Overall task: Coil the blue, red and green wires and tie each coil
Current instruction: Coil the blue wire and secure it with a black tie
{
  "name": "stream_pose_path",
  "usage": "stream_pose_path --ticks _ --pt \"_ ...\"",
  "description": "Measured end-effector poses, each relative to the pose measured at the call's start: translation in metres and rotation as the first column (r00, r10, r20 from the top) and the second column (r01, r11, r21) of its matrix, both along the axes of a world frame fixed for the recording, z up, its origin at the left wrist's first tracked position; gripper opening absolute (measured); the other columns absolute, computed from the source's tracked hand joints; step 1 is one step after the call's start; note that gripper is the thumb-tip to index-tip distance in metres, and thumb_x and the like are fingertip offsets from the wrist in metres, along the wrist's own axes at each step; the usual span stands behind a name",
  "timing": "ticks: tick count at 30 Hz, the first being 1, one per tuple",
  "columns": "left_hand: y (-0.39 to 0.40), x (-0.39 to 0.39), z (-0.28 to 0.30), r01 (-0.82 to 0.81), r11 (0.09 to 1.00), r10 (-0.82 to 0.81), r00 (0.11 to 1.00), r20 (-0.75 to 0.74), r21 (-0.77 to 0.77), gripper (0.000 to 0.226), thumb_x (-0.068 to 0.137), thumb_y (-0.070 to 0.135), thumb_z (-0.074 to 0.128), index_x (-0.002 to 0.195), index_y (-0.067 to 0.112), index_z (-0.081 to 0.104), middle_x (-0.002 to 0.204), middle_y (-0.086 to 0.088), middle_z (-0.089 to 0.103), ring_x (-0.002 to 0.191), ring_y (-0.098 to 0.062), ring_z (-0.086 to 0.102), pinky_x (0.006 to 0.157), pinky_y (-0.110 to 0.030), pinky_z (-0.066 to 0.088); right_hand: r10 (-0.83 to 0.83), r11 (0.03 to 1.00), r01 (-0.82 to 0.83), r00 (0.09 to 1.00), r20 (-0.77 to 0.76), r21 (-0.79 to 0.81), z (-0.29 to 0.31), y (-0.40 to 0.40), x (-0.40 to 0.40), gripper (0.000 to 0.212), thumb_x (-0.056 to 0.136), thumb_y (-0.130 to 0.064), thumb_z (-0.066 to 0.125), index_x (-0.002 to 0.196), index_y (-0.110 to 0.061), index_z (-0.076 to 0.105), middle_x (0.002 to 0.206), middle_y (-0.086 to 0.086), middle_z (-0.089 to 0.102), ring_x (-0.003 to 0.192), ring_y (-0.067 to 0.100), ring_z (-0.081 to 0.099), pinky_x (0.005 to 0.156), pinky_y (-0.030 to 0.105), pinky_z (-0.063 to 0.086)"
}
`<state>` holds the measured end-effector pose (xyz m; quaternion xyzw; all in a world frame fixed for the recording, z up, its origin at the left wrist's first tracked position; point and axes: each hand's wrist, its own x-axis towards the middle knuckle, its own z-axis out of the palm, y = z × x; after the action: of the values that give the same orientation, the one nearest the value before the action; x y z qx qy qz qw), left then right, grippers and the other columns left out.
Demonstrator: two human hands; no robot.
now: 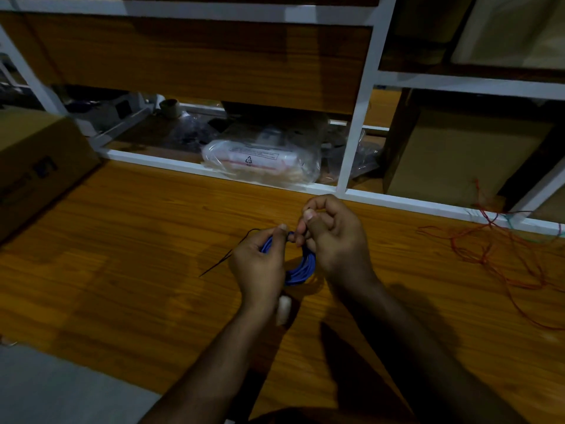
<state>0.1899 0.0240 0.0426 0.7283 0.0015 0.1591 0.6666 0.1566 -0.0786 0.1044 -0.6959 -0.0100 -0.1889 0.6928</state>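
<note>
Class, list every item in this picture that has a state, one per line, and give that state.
Blue wire: coiled, held between both hands above the table.
Black tie: threaded at the coil's top, loose end trailing left.
Left hand: grips the coil.
Right hand: pinches at the coil's top.
Red wire: uncoiled, tangled on the table.
Green wire: uncoiled, by the shelf frame.
Plastic bag: lying flat on the shelf.

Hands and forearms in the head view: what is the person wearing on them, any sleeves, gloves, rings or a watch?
Nothing worn shows. The left hand and right hand are bare, without gloves, and both forearms are uncovered down to the frame's lower edge, so no sleeves appear. No watch, band or ring is visible, though the picture is dim.
</note>
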Motion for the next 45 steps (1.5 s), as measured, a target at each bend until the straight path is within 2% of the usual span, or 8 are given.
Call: stream_pose_path --ticks 6,9,18,26,31,36,40,45 --pt "-0.005 -0.02 -0.005 0.021 0.98 -0.034 0.998 0.061 0.196 0.02 0.09 0.031 0.067 0.092 0.013 0.078 0.073 0.009 0.071 0.067 -0.002 0.065 0.054 -0.012 0.043 0.029 0.918 0.116 0.934 -0.356 0.379 0.012 -0.005 0.037 0.013 0.098 0.001 0.049 0.087 -0.004 0.054 0.068 0.007 0.051 0.043 0.008 0.038 0.044 0.024 0.039" --pt "0.001 -0.016 -0.005 -0.016 0.975 -0.002 0.997 0.083 0.221 0.015 0.092 0.027 0.066 0.087 0.018 0.077 0.065 0.01 0.067 0.059 -0.007 0.062 0.049 -0.019 0.042 0.097 0.915 0.069 0.919 -0.383 0.397 0.007 0.009 0.025 0.015 0.099 0.0 0.048 0.086 -0.005 0.054 0.069 0.008 0.05 0.039 0.006 0.039 0.047 0.025 0.037" --pt "0.013 -0.022 -0.008 -0.012 0.974 -0.008 0.996 0.086 0.225 0.015 0.09 0.025 0.069 0.083 0.015 0.077 0.06 0.019 0.06 0.063 0.003 0.062 0.051 -0.006 0.036 0.117 0.87 0.184 0.824 -0.554 0.457 0.012 0.007 0.055 0.022 0.098 0.005 0.039 0.082 -0.005 0.05 0.07 0.009 0.048 0.032 0.005 0.033 0.032 0.017 0.026" --pt "0.029 -0.019 -0.006 -0.008 0.97 -0.045 0.976 0.214 0.244 0.015 0.094 0.018 0.063 0.087 0.026 0.074 0.071 0.017 0.069 0.066 -0.002 0.065 0.054 -0.015 0.046 0.074 0.861 0.155 0.904 -0.42 0.484 0.014 0.045 0.018 0.017 0.101 -0.003 0.044 0.087 -0.005 0.055 0.065 0.005 0.051 0.039 0.004 0.039 0.043 0.021 0.033" --pt "0.033 -0.013 -0.005 -0.012 0.973 -0.026 0.987 0.16 0.231 0.02 0.092 0.032 0.063 0.082 0.02 0.075 0.064 0.009 0.067 0.063 -0.006 0.064 0.05 -0.019 0.043 0.162 0.813 0.215 0.809 -0.564 0.541 0.026 0.027 0.063 0.023 0.102 0.0 0.037 0.082 -0.007 0.048 0.069 0.005 0.044 0.031 0.004 0.03 0.033 0.016 0.028" --pt "0.045 0.003 -0.006 -0.012 0.953 -0.028 0.991 0.128 0.302 0.016 0.093 0.019 0.066 0.08 0.016 0.074 0.054 0.018 0.055 0.053 0.003 0.056 0.047 -0.007 0.032 0.149 0.855 0.161 0.834 -0.532 0.492 0.015 0.052 0.051 0.02 0.102 -0.002 0.042 0.084 -0.006 0.051 0.068 0.006 0.047 0.033 0.005 0.034 0.039 0.02 0.032" --pt "0.042 0.004 -0.001 0.03 0.948 -0.085 0.983 0.16 0.317 0.016 0.094 0.018 0.064 0.081 0.019 0.074 0.053 0.013 0.057 0.049 -0.002 0.053 0.045 -0.009 0.029 0.13 0.821 0.13 0.905 -0.404 0.556 0.019 0.055 0.035 0.017 0.1 0.001 0.044 0.085 -0.003 0.051 0.063 0.007 0.049 0.035 0.004 0.036 0.043 0.022 0.03" --pt "0.036 0.009 -0.008 0.048 0.968 -0.081 0.989 0.124 0.245 0.022 0.092 0.029 0.062 0.077 0.019 0.074 0.059 0.01 0.064 0.055 -0.004 0.06 0.047 -0.014 0.036 0.185 0.818 0.186 0.81 -0.557 0.543 0.025 0.031 0.073 0.024 0.101 0.001 0.036 0.081 -0.004 0.046 0.068 0.006 0.042 0.037 0.006 0.029 0.038 0.018 0.03"
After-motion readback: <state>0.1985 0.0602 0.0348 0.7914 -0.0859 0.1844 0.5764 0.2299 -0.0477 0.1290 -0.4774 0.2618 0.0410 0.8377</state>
